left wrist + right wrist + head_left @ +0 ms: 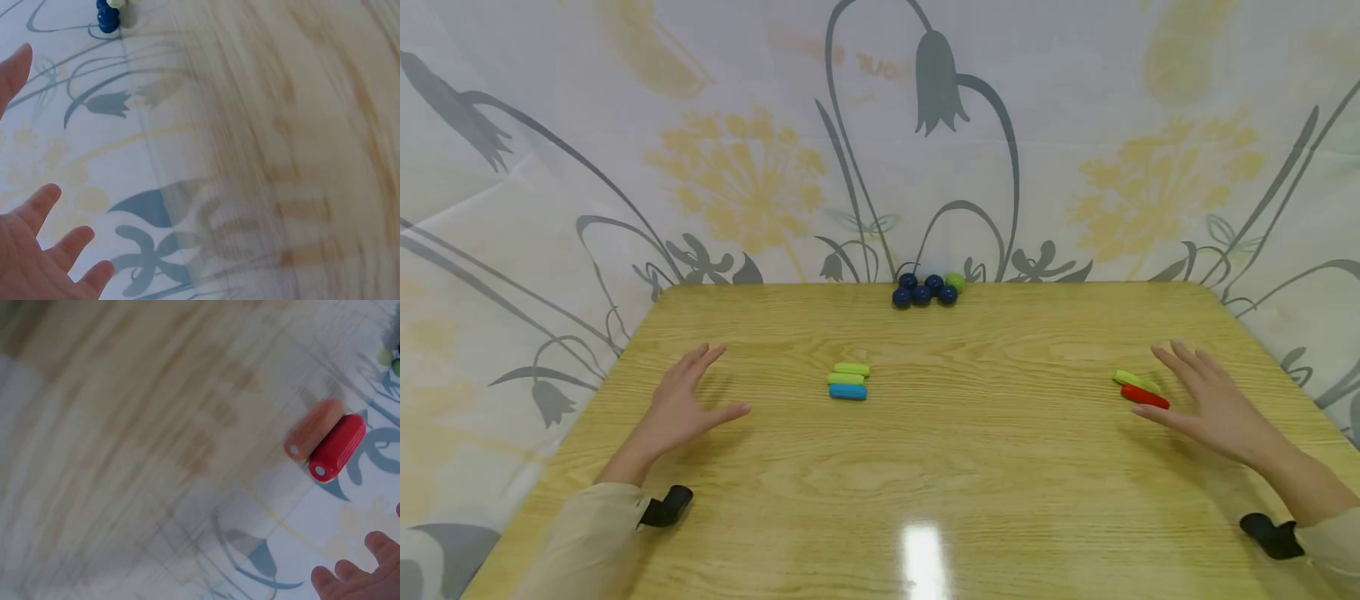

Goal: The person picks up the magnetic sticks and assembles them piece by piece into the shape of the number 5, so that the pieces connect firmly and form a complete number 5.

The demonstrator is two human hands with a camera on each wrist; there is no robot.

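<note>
My left hand [681, 412] is held over the left part of the table with its fingers spread and nothing in them. To its right lie two yellow-green rounded sticks [847, 378] and a blue one [847, 392], side by side. The right hand [1206, 408], also spread and holding nothing, is over the right side. By its thumb and fingertips lie a red rounded stick [1145, 397] and a yellow-green one [1126, 379]. In the right wrist view the red stick [337, 448] shows a pale round spot at one end; the yellow-green one is mostly hidden behind it.
Several dark blue balls [922, 294] and a green ball [955, 282] sit together at the back edge of the wooden table [880, 483]. A white cloth [1060, 167] with grey and yellow flower prints hangs behind and at the sides.
</note>
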